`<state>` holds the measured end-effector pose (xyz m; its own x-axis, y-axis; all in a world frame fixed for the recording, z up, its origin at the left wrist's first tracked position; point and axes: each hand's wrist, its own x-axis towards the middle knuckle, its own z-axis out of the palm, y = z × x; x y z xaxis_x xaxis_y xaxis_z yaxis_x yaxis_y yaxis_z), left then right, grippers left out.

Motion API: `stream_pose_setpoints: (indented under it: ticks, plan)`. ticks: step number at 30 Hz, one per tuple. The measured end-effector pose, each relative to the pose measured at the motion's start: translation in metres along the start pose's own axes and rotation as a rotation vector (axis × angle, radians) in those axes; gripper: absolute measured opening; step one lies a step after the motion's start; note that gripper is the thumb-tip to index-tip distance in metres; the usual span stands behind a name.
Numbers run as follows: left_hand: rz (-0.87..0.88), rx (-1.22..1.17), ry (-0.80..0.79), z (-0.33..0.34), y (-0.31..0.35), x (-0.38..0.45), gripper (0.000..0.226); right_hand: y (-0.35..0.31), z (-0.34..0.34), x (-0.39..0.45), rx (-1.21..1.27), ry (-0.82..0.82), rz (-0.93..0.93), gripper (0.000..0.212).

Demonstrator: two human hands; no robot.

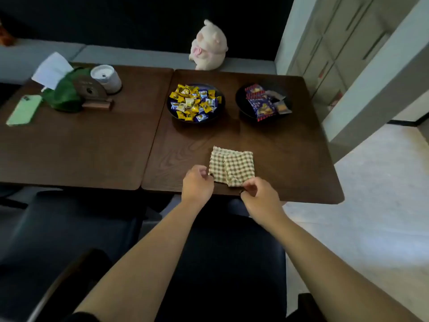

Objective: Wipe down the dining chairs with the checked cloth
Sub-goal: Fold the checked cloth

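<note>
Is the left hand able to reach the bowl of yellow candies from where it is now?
Probably yes. The left hand is at the near corner of the checked cloth, and only bare table lies between it and the bowl of yellow candies. It would have to let go of the cloth first.

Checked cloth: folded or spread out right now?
Folded. The checked cloth lies as a compact square on the table, a layered edge showing down its middle.

Both bare forearms reach up from the lower edge toward the frame's centre. The left hand [197, 183] and right hand [260, 196] sit close together there, fingers curled, each grip pinching a near corner of the checked cloth [232, 167].
</note>
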<state>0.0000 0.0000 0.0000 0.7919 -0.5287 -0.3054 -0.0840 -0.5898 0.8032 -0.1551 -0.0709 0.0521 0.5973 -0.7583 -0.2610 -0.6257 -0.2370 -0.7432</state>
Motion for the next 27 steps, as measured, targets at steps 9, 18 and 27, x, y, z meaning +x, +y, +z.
stream_pose_setpoints:
  ticks: [9,18,27]
  plan:
    - [-0.048,0.285,0.085,0.023,0.000,0.026,0.005,0.019,0.012,0.020,-0.004,-0.062,0.092,0.027]
    - [0.187,-0.438,0.086,-0.044,0.041,-0.078,0.019,-0.037,-0.015,-0.003,0.233,-0.043,-0.033,0.017]
    - [0.280,-0.735,0.018,-0.083,0.058,-0.200,0.023,-0.104,-0.033,-0.097,0.783,-0.265,-0.007,0.044]
